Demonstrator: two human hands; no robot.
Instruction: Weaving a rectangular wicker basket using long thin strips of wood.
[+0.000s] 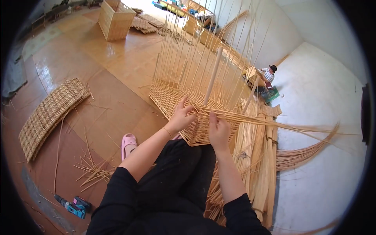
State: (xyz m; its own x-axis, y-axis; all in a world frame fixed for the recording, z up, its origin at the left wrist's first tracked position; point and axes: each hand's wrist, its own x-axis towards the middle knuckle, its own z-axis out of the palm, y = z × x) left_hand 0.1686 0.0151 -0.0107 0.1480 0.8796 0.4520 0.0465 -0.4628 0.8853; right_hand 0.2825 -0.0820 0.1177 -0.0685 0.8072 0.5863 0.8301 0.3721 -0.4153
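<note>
A half-woven wicker basket [166, 97] rests tilted in front of my knees, its tall upright rods [192, 51] standing up from the woven wall. Against its near side lies my left hand [182, 117], fingers apart and touching the weave. My right hand [219, 131] is closed at the near right part of the wall, pinching the wicker rods [250, 118] that trail off to the right in a long bundle. A thick pale wooden post [213, 76] rises from the basket just beyond my hands. The tips of some fingers are hidden by rods.
A curved woven panel [55, 115] lies on the left floor, near scattered rod offcuts [94, 170] and a teal cordless drill [74, 205]. Bundled strips [270, 168] lie at my right. A tall square basket [116, 19] stands far off. Another person [269, 74] sits by the wall.
</note>
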